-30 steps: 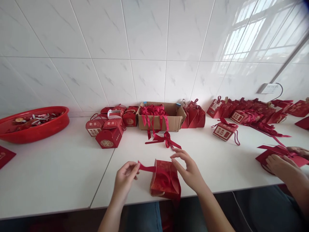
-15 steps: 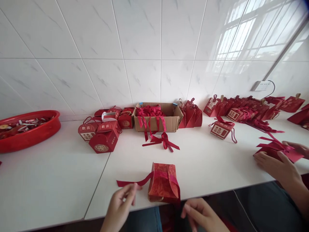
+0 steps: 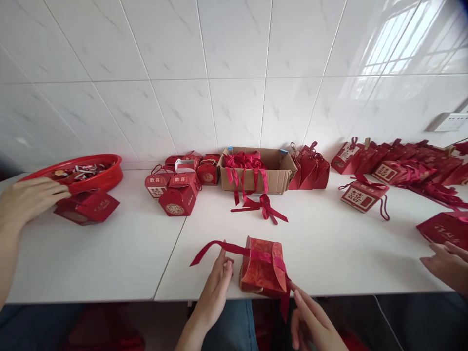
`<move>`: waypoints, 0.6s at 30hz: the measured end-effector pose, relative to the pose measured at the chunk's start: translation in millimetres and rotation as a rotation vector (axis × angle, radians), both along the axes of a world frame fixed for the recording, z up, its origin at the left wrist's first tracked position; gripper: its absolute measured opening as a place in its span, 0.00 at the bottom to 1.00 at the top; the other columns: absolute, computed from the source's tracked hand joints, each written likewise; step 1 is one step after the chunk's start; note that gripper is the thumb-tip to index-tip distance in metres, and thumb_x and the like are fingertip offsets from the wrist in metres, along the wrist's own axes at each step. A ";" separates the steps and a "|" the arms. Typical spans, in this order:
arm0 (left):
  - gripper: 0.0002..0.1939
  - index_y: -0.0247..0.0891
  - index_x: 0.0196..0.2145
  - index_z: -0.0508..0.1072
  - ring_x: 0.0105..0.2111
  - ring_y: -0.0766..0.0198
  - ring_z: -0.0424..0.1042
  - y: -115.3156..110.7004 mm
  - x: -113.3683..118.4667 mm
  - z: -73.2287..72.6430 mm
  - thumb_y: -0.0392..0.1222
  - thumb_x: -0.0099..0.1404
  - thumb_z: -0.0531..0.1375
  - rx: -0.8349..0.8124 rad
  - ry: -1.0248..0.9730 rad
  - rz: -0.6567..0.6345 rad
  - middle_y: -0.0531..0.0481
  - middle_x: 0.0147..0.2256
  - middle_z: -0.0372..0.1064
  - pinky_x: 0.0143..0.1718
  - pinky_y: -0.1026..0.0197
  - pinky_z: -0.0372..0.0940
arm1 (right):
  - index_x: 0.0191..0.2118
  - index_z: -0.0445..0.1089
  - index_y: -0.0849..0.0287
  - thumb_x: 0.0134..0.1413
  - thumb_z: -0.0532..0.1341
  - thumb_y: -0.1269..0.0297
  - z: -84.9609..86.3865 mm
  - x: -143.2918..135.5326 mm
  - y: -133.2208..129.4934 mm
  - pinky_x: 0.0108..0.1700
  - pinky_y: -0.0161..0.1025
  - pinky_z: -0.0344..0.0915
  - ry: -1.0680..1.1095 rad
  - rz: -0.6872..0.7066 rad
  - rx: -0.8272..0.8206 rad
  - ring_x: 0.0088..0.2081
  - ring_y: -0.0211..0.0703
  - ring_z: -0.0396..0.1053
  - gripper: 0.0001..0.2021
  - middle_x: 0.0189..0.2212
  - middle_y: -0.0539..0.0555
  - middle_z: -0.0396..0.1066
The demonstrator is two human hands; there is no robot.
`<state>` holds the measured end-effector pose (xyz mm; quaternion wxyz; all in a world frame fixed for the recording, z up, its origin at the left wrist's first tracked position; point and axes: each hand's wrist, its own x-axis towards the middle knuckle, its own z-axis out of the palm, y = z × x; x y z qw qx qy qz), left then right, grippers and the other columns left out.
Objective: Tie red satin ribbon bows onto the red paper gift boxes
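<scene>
A red patterned box lies near the table's front edge with a dark pink ribbon across it. One ribbon end reaches out to the left, while the other hangs over the front edge at the right. My left hand is just left of the box, its fingers apart, with the index finger against the left ribbon end. On the other side, my right hand is by the box's lower right corner, index finger stretched out to the hanging ribbon and the other fingers curled loosely. Neither hand grips the ribbon.
Behind the box are a loose bow, a cardboard box of ribbons and red gift boxes. At the left, another person's hand is by a red box and a red basin. Another hand is at the right.
The view has turned left. My left hand has come up to the left ribbon end and my right hand to the hanging one. A person's hand and red box now show at the left.
</scene>
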<state>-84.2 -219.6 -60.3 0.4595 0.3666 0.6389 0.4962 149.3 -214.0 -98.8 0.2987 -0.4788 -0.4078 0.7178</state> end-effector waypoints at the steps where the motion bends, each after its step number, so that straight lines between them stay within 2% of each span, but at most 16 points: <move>1: 0.32 0.43 0.59 0.62 0.39 0.58 0.71 2.3 0.9 -2.4 0.60 0.61 0.56 0.025 -0.081 0.028 0.43 0.43 0.71 0.33 0.63 0.65 | 0.62 0.50 0.64 0.51 0.52 0.35 0.4 -2.2 -0.4 0.15 0.30 0.48 0.053 -0.036 -0.023 0.11 0.34 0.56 0.42 0.12 0.48 0.66; 3: 0.34 0.48 0.62 0.56 0.45 0.56 0.70 7.2 3.1 -6.0 0.61 0.62 0.55 0.106 -0.278 0.073 0.44 0.47 0.69 0.37 0.61 0.66 | 0.63 0.47 0.60 0.54 0.53 0.38 1.4 -7.6 0.4 0.15 0.29 0.47 0.182 -0.152 -0.038 0.11 0.32 0.55 0.39 0.14 0.47 0.68; 5: 0.32 0.50 0.61 0.56 0.46 0.56 0.69 11.9 4.6 -6.6 0.59 0.62 0.56 0.188 -0.464 0.122 0.45 0.47 0.69 0.38 0.59 0.66 | 0.61 0.51 0.56 0.55 0.57 0.44 3.1 -12.4 3.9 0.17 0.28 0.50 0.326 -0.298 -0.012 0.13 0.30 0.55 0.33 0.19 0.47 0.70; 6: 0.30 0.50 0.59 0.59 0.46 0.56 0.70 14.0 4.6 -5.8 0.57 0.62 0.58 0.213 -0.528 0.155 0.46 0.47 0.70 0.38 0.59 0.66 | 0.59 0.55 0.54 0.55 0.59 0.48 4.5 -14.0 6.5 0.19 0.28 0.54 0.395 -0.371 0.003 0.16 0.29 0.57 0.30 0.22 0.48 0.71; 9: 0.19 0.42 0.45 0.71 0.40 0.58 0.73 18.6 2.3 -1.5 0.51 0.57 0.64 0.248 -0.592 0.283 0.46 0.42 0.73 0.34 0.61 0.67 | 0.49 0.66 0.51 0.52 0.65 0.56 10.3 -15.0 16.6 0.29 0.31 0.65 0.543 -0.539 0.012 0.25 0.31 0.64 0.19 0.34 0.50 0.74; 11: 0.14 0.39 0.34 0.73 0.37 0.59 0.74 20.2 -0.1 1.3 0.48 0.53 0.67 0.259 -0.598 0.363 0.47 0.37 0.74 0.31 0.64 0.66 | 0.43 0.69 0.50 0.50 0.67 0.58 15.0 -13.6 24.0 0.34 0.32 0.69 0.592 -0.617 -0.006 0.30 0.33 0.68 0.15 0.40 0.49 0.73; 14: 0.11 0.40 0.28 0.71 0.30 0.64 0.73 19.7 -2.7 4.9 0.45 0.52 0.69 0.276 -0.618 0.398 0.53 0.31 0.73 0.25 0.66 0.64 | 0.38 0.71 0.51 0.45 0.70 0.63 21.7 -10.9 33.5 0.34 0.30 0.70 0.631 -0.701 -0.004 0.32 0.32 0.70 0.12 0.36 0.47 0.73; 18: 0.10 0.44 0.29 0.73 0.28 0.65 0.72 15.3 -4.1 9.5 0.40 0.50 0.70 0.236 -0.638 0.235 0.56 0.30 0.72 0.24 0.65 0.65 | 0.37 0.73 0.53 0.43 0.71 0.66 30.0 -8.5 40.1 0.33 0.26 0.70 0.631 -0.707 0.060 0.30 0.30 0.70 0.12 0.26 0.45 0.70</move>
